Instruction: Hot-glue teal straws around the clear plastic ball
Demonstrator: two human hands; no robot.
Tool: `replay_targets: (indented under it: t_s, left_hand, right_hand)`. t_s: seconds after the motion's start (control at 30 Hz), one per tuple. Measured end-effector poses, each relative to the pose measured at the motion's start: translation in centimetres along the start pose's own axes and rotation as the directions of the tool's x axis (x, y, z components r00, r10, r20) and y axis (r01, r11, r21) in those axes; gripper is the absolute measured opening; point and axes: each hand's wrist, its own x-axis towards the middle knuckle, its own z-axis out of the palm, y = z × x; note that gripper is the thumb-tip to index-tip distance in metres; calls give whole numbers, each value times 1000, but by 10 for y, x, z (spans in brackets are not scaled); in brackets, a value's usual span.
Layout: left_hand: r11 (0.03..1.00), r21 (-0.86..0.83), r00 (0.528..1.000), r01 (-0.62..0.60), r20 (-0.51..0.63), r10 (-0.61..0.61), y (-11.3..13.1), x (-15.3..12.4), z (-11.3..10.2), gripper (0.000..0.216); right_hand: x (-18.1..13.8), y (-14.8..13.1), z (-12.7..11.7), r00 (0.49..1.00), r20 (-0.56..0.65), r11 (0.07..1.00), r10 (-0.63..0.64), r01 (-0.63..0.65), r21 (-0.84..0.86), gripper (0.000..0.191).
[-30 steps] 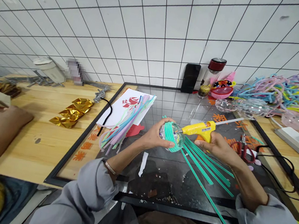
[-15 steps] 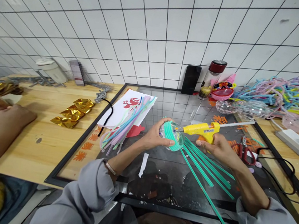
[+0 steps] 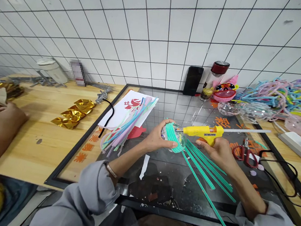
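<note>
My left hand (image 3: 155, 138) is wrapped around a clear plastic ball (image 3: 173, 135) banded with teal strips. Long teal strips (image 3: 205, 173) trail from the ball down to the right over the dark glass mat (image 3: 164, 180). My right hand (image 3: 214, 147) grips a yellow hot glue gun (image 3: 202, 131), its nozzle touching the ball's upper right side. A white glue stick (image 3: 246, 131) sticks out of the gun's back.
Pastel strips (image 3: 127, 125) lie on white paper at the mat's left. Gold foil pieces (image 3: 73, 113) rest on the wooden table. Red scissors (image 3: 243, 152), a phone (image 3: 192, 80), a jar (image 3: 214, 78), clear ball halves (image 3: 227, 108) and tangled coloured tubes (image 3: 277, 93) sit to the right. Another person's hands (image 3: 0, 116) work at far left.
The glue gun's rear has dropped, so the gun lies more level with its nozzle still at the ball. The other person's hands at far left have shifted slightly.
</note>
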Motion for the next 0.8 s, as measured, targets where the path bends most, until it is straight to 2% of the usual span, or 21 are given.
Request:
replay_targets:
  t_s: [0.17, 0.3, 0.43, 0.57, 0.67, 0.8]
  left_hand:
    - [1000, 2, 1000, 4, -6, -4, -4, 1, -1, 79]
    - [1000, -10, 999, 28, -19, -28, -4, 0, -1, 81]
    - [1000, -17, 1000, 16, -19, -16, -5, 0, -1, 79]
    - [999, -49, 1000, 3, -18, -3, -8, 1, -2, 79]
    - [998, -57, 1000, 8, -23, -10, -8, 2, -3, 79]
    - [998, -59, 1000, -3, -24, 2, -7, 1, -1, 79]
  right_hand:
    - [0, 0, 5, 991, -134, 996, -24, 12, -91, 73]
    - [0, 1, 2, 971, -232, 995, -47, 25, -96, 68]
    - [-2, 1, -1, 977, -197, 996, -79, 71, -44, 58]
    - [-3, 5, 0, 986, -149, 997, -82, 82, -5, 56]
    - [-3, 10, 2, 988, -126, 996, -93, 92, -15, 54]
    - [-5, 16, 6, 978, -116, 983, -174, 166, -79, 41]
